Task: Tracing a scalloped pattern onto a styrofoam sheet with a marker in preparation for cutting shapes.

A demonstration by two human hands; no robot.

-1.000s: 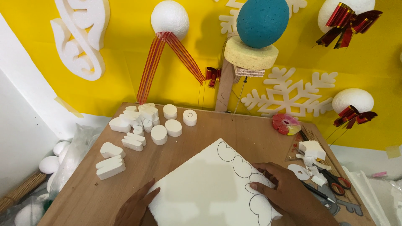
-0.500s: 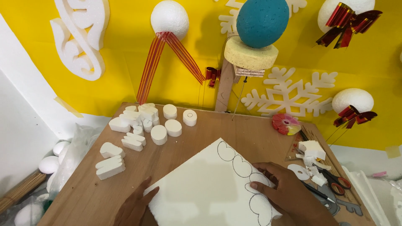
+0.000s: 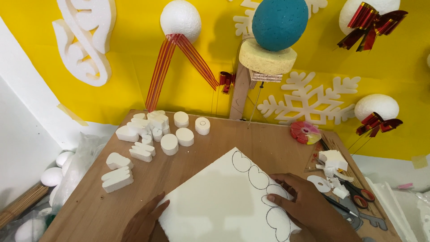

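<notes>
Both hands lie flat and open on the foam sheet, clamped on nothing; left hand presses its fingers on the sheet's lower-left edge, right hand rests palm down over the sheet's right edge, fingers spread across the drawn outlines.

Sheet is white, flat on the worktop, turned like a diamond; one corner points away from the person toward the far wall, and the long axis cannot be told, as the near part runs out of view; a row of pen-drawn rounded shapes follows the right edge.

Far left, beyond the worktop: white foam balls and clear plastic wrap; on the worktop's left part, cut foam pieces and, further back, a cluster of small foam blocks and discs. Right of the sheet: a pink and yellow round item, foam scraps, red-handled scissors, a dark pen.

Worktop is brown wood; wall behind is yellow, carrying a foam scroll, ribboned white balls, a teal ball on a yellow foam disc, a foam snowflake.
</notes>
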